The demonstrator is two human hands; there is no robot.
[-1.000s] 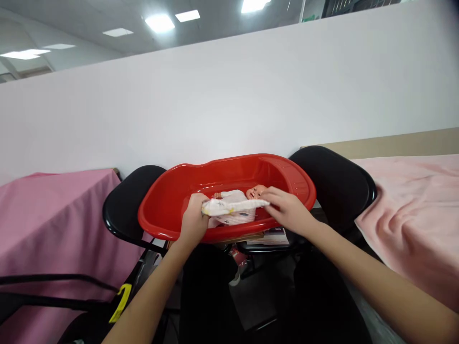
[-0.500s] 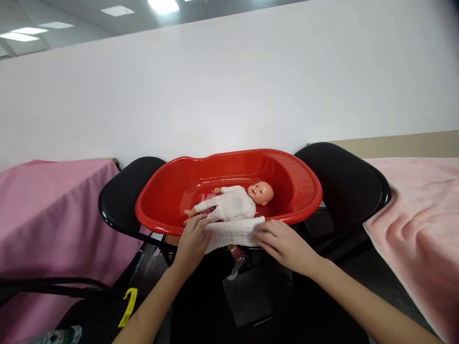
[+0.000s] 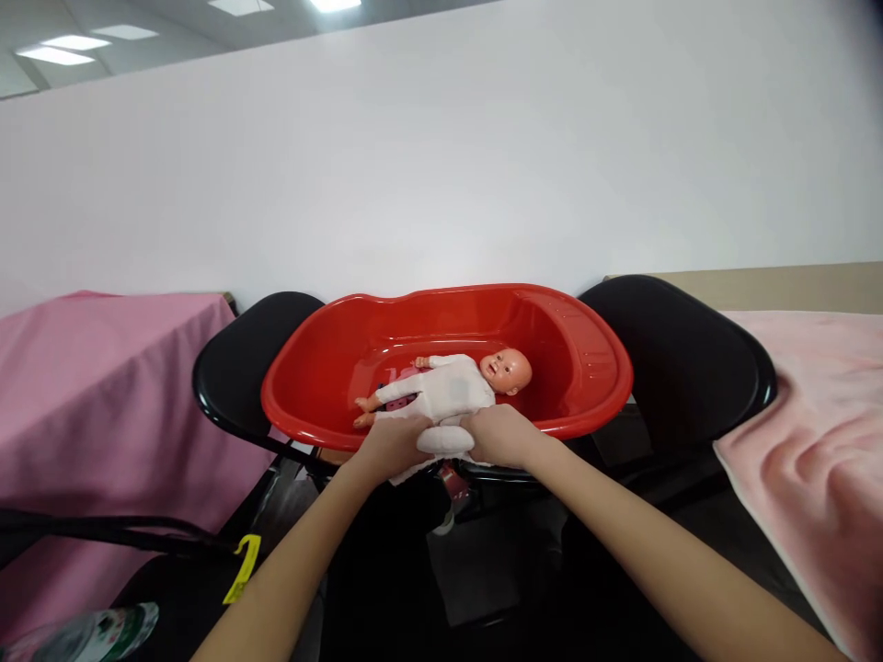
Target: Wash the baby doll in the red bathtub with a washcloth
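- Clenches left hand (image 3: 400,445) on one end of a small white woven cloth (image 3: 445,440), with fingers mostly hidden from view
- Clenches right hand (image 3: 507,435) on the other end of the same cloth, knuckles up, at nearly the same height as the left
- Holds both fists near each other yet apart, with a smooth, rounded white bulge of cloth in the gap and a loose, frayed-looking edge below the left fist
- Holds the cloth at the near side of a long red glossy plastic tub (image 3: 314,382), in front of the rim; cannot tell if touching it
- See inside the tub a bald baby doll (image 3: 452,388) of shiny pinkish plastic in white long-sleeved clothing, on its back, head toward the right, bare feet toward the left, just beyond the fists
- Note a greyish square patch (image 3: 459,390) on the front of the clothing, and a dark-pink patterned item (image 3: 398,404) partly hidden by the legs
- Find a black round-edged chair (image 3: 235,382) at the left end of the tub and a matching black chair (image 3: 690,359) at the right end
- Farther left, see a deep-pink draped cloth (image 3: 117,386); farther right, a pale-pink rumpled blanket (image 3: 820,441)
- Low on the left, spot a yellow tag (image 3: 243,570) and a clear bottle with a green label (image 3: 103,634)
- Behind the tub, see a plain white wall (image 3: 441,156)
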